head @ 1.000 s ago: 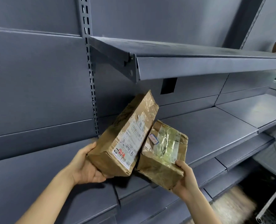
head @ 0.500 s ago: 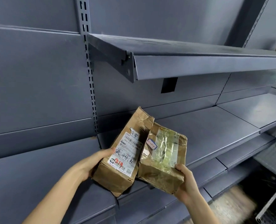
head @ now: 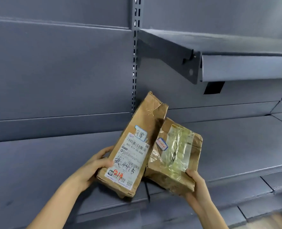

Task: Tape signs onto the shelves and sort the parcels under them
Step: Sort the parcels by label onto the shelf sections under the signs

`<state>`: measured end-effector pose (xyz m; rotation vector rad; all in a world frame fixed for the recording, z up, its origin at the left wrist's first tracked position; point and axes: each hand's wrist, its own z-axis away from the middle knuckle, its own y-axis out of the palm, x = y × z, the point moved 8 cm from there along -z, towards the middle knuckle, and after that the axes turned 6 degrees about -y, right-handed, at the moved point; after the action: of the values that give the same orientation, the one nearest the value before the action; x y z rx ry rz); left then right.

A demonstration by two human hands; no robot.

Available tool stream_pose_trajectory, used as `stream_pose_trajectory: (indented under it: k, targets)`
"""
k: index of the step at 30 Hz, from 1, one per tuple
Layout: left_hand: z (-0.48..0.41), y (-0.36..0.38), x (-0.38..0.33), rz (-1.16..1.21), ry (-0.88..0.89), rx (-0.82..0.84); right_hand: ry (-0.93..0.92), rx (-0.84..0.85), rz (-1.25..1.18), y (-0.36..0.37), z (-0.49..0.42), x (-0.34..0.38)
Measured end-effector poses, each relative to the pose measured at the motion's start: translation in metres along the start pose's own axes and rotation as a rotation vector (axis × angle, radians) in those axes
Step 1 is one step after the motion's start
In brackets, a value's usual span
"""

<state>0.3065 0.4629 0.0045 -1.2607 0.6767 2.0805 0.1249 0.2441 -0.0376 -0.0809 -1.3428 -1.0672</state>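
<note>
Two parcels are touching low in the middle of the frame. The left hand (head: 94, 169) is gripping the long parcel (head: 137, 146) with curled fingers. The right hand (head: 196, 184) is gripping the taped parcel (head: 175, 156) at its bottom corner. Both are tilting over the grey shelf (head: 236, 146). Up at the right, the top shelf (head: 236, 47) is showing no sign, so I am guessing most of the job is waiting.

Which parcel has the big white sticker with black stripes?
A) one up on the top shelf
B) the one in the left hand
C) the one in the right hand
B: the white barcode label is on the tall parcel that the left hand grips.
</note>
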Motion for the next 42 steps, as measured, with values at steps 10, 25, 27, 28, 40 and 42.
stream_pose_trajectory:
  k: [10, 25, 27, 28, 40, 42]
  targets:
    - [0.128, -0.125, 0.034, 0.143, 0.113, -0.323, 0.024, 0.203, 0.105, 0.123, 0.04, -0.075]
    - [0.412, -0.325, 0.125, 0.369, 0.235, -0.925, 0.21, 0.431, 0.378, 0.342, 0.2, -0.268]
    - [0.434, -0.343, 0.134, 0.397, 0.229, -0.978, 0.232, 0.469, 0.389, 0.367, 0.215, -0.285]
    - [0.445, -0.352, 0.14, 0.41, 0.218, -1.008, 0.24, 0.489, 0.405, 0.38, 0.221, -0.293]
    - [0.537, -0.477, 0.189, 0.556, 0.171, -1.241, 0.342, 0.66, 0.491, 0.555, 0.232, -0.415]
    - [0.542, -0.511, 0.189, 0.574, 0.143, -1.247, 0.37, 0.666, 0.479, 0.589, 0.231, -0.438]
